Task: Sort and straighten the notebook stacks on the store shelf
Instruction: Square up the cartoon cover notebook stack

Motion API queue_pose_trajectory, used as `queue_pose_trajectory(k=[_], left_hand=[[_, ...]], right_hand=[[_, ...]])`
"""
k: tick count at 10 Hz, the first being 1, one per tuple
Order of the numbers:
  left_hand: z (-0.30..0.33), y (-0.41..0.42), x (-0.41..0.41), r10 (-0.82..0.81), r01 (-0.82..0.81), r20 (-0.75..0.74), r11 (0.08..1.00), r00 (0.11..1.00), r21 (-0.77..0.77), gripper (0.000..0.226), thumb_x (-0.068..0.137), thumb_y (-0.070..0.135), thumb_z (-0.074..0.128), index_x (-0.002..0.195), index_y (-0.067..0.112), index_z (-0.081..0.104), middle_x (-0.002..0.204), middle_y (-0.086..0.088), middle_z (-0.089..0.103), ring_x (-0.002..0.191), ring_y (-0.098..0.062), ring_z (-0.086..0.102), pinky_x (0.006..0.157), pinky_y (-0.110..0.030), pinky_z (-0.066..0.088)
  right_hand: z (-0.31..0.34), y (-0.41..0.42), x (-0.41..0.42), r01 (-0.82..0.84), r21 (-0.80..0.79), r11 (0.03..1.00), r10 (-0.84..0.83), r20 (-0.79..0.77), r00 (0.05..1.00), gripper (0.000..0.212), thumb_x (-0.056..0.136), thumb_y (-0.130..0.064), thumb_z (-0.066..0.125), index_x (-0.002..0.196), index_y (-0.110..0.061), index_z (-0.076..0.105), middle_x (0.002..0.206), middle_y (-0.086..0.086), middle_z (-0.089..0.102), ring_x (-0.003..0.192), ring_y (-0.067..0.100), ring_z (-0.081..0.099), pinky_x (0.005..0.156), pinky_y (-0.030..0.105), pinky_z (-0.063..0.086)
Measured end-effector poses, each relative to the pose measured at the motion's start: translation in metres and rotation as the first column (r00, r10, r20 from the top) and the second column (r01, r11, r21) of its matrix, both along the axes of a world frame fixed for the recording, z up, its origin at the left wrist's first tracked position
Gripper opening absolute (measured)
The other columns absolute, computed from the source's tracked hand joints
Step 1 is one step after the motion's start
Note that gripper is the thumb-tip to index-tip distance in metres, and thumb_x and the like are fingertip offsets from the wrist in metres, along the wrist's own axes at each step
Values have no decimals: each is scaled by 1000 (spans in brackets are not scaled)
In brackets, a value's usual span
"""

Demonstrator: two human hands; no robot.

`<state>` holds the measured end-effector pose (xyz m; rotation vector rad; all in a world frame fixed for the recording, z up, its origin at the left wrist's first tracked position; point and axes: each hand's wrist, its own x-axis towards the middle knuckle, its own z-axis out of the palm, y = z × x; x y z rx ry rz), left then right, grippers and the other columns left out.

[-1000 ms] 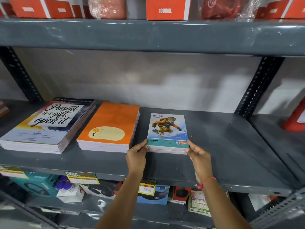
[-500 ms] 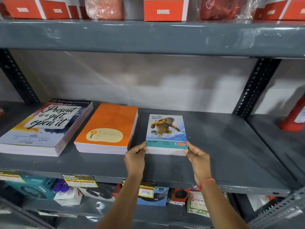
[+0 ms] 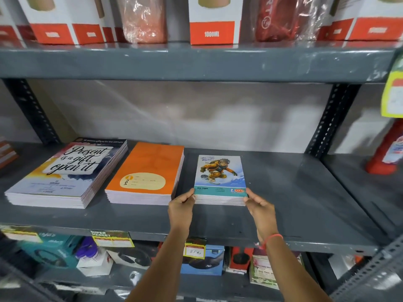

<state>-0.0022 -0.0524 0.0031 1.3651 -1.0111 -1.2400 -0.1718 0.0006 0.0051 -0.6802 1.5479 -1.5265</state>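
Both hands, left hand (image 3: 181,207) and right hand (image 3: 260,209), are gripping the near corners of a small snowboarder-cover notebook stack (image 3: 220,180) lying on the grey metal shelf (image 3: 294,205).

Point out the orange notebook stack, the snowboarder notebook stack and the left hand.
orange stack (image 3: 150,168): head view, top cover.
snowboarder stack (image 3: 219,173): head view, top cover's picture.
left hand (image 3: 181,207): head view, back of hand.

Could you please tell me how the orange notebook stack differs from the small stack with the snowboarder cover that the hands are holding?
The orange stack has a larger, plain orange cover with a cream label; the snowboarder stack is smaller, with a picture cover. The orange stack looks taller. No hand touches the orange stack, while the left hand and right hand grip the snowboarder stack's near corners. Both lie flat on the grey shelf.
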Motion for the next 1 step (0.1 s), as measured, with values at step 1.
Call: queue_pose_trajectory(k=[1], left_hand=[[3, 23, 14, -86, 85, 94, 996, 992, 13, 33, 86, 19, 58, 116, 7, 62, 111, -13, 68, 102, -24, 59, 91, -35, 49]], right_hand=[[-1, 21, 10, 27, -17, 1000, -27, -47, 999, 38, 85, 1, 57, 122, -10, 60, 103, -5, 67, 111, 17, 55, 110, 33, 35]])
